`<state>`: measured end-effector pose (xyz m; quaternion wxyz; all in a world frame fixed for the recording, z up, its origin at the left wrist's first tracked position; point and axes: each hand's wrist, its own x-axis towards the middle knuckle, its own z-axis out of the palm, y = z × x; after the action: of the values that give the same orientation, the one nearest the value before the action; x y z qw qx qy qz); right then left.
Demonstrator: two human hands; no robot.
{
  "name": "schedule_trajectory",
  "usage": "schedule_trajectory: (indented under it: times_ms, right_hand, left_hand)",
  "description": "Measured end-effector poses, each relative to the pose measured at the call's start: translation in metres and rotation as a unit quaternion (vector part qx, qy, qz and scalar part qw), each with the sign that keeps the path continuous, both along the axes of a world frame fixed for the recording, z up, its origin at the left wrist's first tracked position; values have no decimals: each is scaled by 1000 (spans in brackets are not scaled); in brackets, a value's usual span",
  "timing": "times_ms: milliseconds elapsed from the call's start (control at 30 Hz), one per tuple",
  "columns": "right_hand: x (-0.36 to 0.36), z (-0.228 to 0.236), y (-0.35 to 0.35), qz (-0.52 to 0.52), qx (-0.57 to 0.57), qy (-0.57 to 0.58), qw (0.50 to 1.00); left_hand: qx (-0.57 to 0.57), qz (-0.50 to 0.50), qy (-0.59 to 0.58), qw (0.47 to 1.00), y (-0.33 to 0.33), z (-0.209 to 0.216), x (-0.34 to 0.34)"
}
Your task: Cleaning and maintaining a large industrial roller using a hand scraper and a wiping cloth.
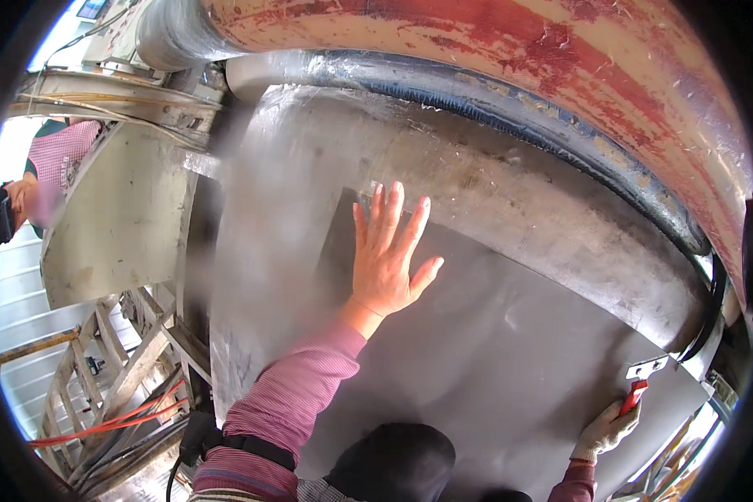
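Note:
A dark grey sheet (pixel 510 335) drapes over a broad, smooth metal drum (pixel 544 217). My bare left hand (pixel 389 255) is open on the sheet near its far left corner, fingers spread and fingertips close to the far edge. A striped sleeve and a black strap cover that forearm. At the lower right, my right hand (pixel 609 431) wears a pale work glove and is closed round the red handle of a scraper (pixel 636 395). The scraper's wide, light metal blade is close to the sheet's right far edge; whether it touches cannot be made out.
A large worn red-and-tan roller (pixel 510 33) spans the far side, with a dark blue-edged bar (pixel 477 96) below it. On the left are a metal panel (pixel 121 217), wooden framing (pixel 125 376), orange cables (pixel 113 428) and another person (pixel 50 176). A black rounded thing (pixel 402 460) is at the bottom.

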<state>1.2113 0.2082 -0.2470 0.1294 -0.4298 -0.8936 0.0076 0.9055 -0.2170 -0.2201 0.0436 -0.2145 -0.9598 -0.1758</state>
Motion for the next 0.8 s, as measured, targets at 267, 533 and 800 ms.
schedule_trajectory:
  times_ms: [267,533,800]
  right_hand:
    - [-13,17,-6,-147,5,-158,976]
    - [-11,104,-29,78,-154,-90,981]
    - [20,74,98,73,60,-9,996]
  left_hand:
    - [-61,-2,36,997,13,-7,3]
    - [-33,5,41,999,-4,-29,-8]
    - [-128,18,76,989,-20,-14,-7]
